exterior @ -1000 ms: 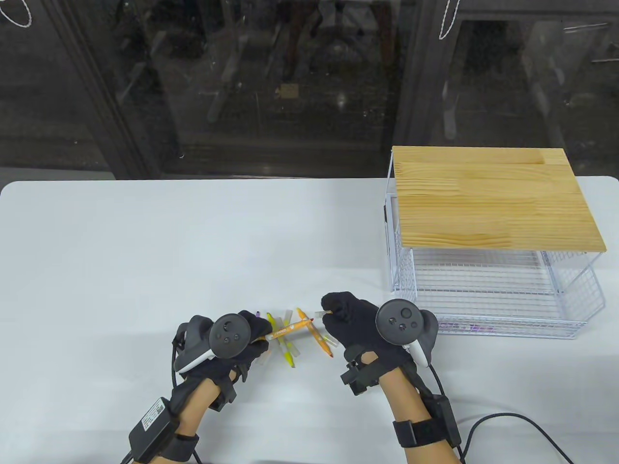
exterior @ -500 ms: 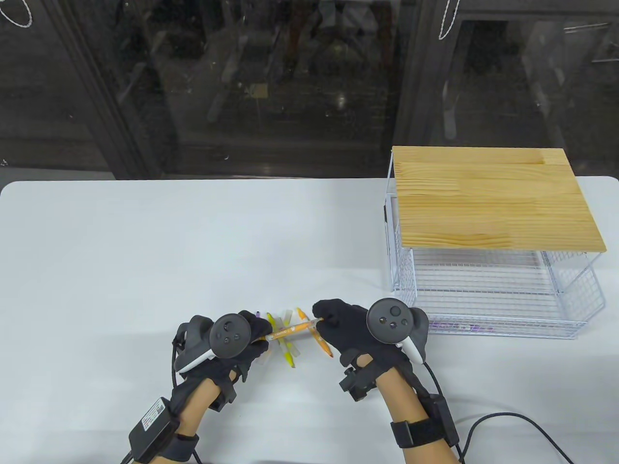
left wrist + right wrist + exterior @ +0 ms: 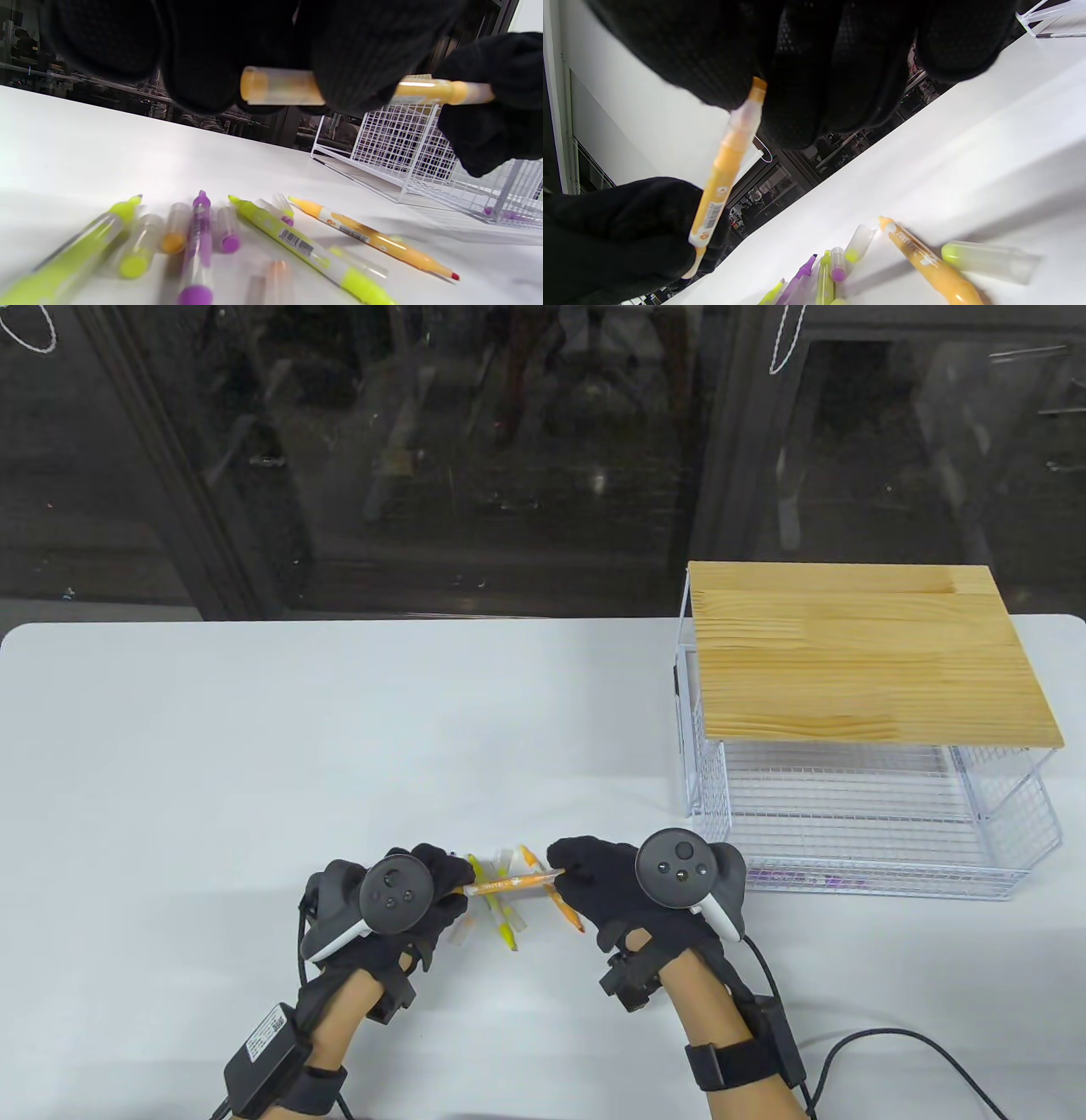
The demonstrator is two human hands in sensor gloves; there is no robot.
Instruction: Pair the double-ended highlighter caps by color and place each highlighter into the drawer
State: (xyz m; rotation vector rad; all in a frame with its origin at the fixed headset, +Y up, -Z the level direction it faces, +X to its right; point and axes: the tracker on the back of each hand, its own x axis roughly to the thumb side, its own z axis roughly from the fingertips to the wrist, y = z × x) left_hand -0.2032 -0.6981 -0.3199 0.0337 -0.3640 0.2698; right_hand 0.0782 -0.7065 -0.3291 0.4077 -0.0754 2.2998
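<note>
Table view: both hands, left hand [image 3: 424, 891] and right hand [image 3: 594, 882], grip orange highlighter [image 3: 509, 883]; cap [image 3: 746, 112] may seat crooked, drop onto worktop [image 3: 254, 746].

Table view looks down from above the table [image 3: 254, 729], facing its far edge. Both wrist views sit low, close over it, sharing the scattered highlighters [image 3: 297, 245].

The tabletop [image 3: 254, 746] is white. The pens are orange [image 3: 509, 883], yellow-green [image 3: 305, 250] and purple [image 3: 199, 250]. Both gloves are black. The drawer [image 3: 848, 814] is white wire squares under a light wood top [image 3: 865, 661].
</note>
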